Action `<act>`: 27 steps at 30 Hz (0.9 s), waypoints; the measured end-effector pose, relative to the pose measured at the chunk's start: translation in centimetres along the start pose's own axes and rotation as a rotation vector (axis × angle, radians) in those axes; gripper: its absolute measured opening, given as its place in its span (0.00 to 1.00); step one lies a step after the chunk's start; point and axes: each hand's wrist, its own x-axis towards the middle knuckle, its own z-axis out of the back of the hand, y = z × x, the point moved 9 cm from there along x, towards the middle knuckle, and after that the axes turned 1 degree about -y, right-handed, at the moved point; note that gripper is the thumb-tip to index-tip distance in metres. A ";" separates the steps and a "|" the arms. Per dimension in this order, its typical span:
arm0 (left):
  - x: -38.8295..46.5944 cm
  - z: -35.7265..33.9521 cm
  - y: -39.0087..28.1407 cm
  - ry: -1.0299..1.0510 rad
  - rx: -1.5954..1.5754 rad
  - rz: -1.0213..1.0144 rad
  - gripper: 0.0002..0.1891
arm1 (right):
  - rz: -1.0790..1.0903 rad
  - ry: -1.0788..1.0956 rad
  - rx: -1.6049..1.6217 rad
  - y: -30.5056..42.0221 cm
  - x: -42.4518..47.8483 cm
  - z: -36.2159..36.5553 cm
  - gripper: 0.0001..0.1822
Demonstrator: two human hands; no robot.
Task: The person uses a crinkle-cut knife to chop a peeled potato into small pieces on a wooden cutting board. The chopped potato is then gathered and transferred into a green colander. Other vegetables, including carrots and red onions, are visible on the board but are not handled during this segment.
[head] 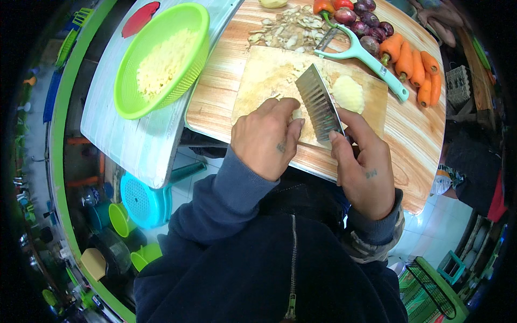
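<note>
My right hand grips a crinkle-cut blade, its wavy metal face tilted over a wooden cutting board. Beside it, my left hand rests on the board with curled fingers, over a pale piece mostly hidden by them. To the right of the blade lies a flat piece of peeled potato. Small pale scraps are scattered near the blade. A green plastic colander at the left holds finely cut pale pieces.
Behind the board lie peelings and a light green peeler, its handle over the board's corner. Red onions, red peppers and peeled carrots sit at the back right. A blue stool stands below left. Another person's hands show at upper right.
</note>
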 end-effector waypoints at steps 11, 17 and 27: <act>-1.1 0.6 -0.3 -0.009 0.055 -0.113 0.08 | 0.076 -0.016 -0.065 2.2 -0.9 -0.5 0.19; -1.3 0.4 -0.3 -0.056 0.035 -0.121 0.08 | 0.182 -0.011 -0.078 3.0 -1.4 -1.2 0.22; -1.9 0.2 -1.2 -0.048 0.068 -0.242 0.17 | 0.241 0.030 -0.167 3.5 -1.5 -1.7 0.22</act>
